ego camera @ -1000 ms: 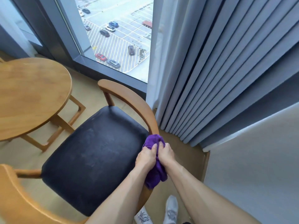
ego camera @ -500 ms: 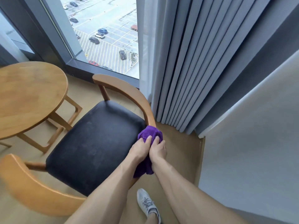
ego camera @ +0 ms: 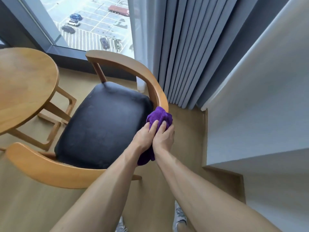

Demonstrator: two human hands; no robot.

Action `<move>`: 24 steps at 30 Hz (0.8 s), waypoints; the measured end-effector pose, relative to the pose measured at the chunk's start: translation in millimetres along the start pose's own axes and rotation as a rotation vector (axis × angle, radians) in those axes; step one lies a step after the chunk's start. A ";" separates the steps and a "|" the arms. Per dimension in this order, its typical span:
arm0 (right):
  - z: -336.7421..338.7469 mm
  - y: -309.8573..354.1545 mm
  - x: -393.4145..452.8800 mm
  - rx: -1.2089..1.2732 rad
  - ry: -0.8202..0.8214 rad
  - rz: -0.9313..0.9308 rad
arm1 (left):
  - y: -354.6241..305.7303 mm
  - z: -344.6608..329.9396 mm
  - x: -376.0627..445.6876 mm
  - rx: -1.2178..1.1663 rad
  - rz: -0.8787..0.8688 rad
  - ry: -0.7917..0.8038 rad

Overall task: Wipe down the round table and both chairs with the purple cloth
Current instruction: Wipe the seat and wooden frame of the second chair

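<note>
A wooden chair [ego camera: 127, 64] with a curved back rail and a black padded seat [ego camera: 103, 124] stands in the middle of the view. The purple cloth [ego camera: 159, 115] is wrapped over the right part of the curved rail. My left hand [ego camera: 144, 138] and my right hand [ego camera: 164, 137] both grip the cloth there, side by side, fingers curled round it. A loose end of the cloth hangs below my wrists. The round wooden table [ego camera: 25, 87] stands at the left. Only one chair is in view.
Grey curtains [ego camera: 184, 52] hang close behind the chair's right side. A white wall or panel [ego camera: 259, 101] fills the right. A large window [ego camera: 93, 25] looks down on a car park. My shoes [ego camera: 179, 216] show on the wooden floor below.
My view has shifted and tilted downward. Both hands keep hold of the cloth on the rail and have slid slightly along it toward the far end.
</note>
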State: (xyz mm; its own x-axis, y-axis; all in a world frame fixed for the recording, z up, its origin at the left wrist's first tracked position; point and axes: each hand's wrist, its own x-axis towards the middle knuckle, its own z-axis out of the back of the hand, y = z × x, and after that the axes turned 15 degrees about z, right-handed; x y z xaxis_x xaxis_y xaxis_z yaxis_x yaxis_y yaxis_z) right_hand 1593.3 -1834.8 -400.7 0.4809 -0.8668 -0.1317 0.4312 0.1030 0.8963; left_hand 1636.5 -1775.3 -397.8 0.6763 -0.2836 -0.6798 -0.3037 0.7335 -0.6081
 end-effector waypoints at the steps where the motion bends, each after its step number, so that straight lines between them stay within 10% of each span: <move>1: -1.8 -3.0 -10.6 0.001 -0.030 0.017 | 8.9 2.3 -2.2 0.006 -0.018 0.022; 13: -96.4 -23.4 -196.7 0.072 -0.217 -0.416 | 145.6 110.1 -26.4 0.874 -0.219 0.156; 24: -146.3 4.3 -232.7 -0.018 -0.393 -0.573 | 176.9 165.9 -20.8 0.860 -0.294 0.199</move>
State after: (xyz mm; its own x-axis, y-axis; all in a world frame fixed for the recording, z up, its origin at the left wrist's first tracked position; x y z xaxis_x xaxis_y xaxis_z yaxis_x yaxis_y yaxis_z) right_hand 1594.9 -1561.2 -428.1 -0.1370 -0.8992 -0.4155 0.5488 -0.4181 0.7239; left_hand 1680.0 -1537.2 -423.2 0.4958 -0.5729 -0.6527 0.5172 0.7985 -0.3080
